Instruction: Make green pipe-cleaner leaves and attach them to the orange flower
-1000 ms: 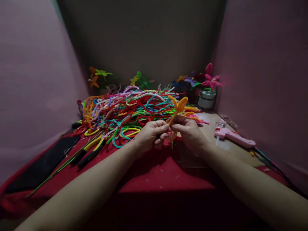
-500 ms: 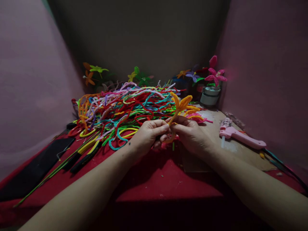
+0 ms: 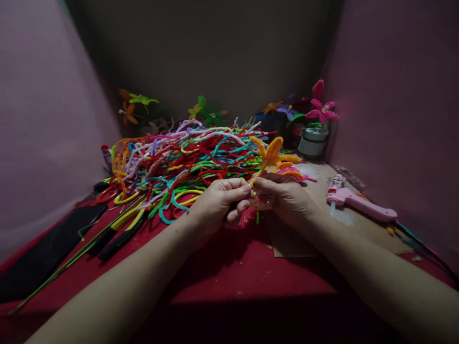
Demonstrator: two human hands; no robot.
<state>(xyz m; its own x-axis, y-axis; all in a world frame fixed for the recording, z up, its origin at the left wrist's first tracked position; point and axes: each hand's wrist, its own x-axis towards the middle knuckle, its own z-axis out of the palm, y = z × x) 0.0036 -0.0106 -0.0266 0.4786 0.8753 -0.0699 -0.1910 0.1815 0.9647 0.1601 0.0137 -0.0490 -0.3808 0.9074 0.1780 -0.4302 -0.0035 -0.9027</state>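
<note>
An orange pipe-cleaner flower (image 3: 269, 152) with several looped petals stands upright above my fingers. My left hand (image 3: 227, 197) pinches the lower end of its stem between thumb and forefinger. From the other side, my right hand (image 3: 285, 195) grips the same stem, with the thumb against it. Just beyond my hands lies a large tangled heap of coloured pipe cleaners (image 3: 201, 157). Beneath the right hand shows a roundish rim (image 3: 261, 206), too dim to name. The fingertips of both hands partly hide the stem.
On a cardboard sheet (image 3: 315, 184) to the right lies a pink glue gun (image 3: 353, 199). Yellow-and-black pliers (image 3: 124, 231), green stems (image 3: 68, 265) and a black flat piece (image 3: 53, 248) lie left on the red cloth (image 3: 222, 274). Finished flowers (image 3: 322, 112) stand behind, near a grey jar (image 3: 313, 141).
The flower has tipped slightly and shifted a little left, its petals more spread toward the right. My right fingers have moved along the stem. The camera view has shifted slightly.
</note>
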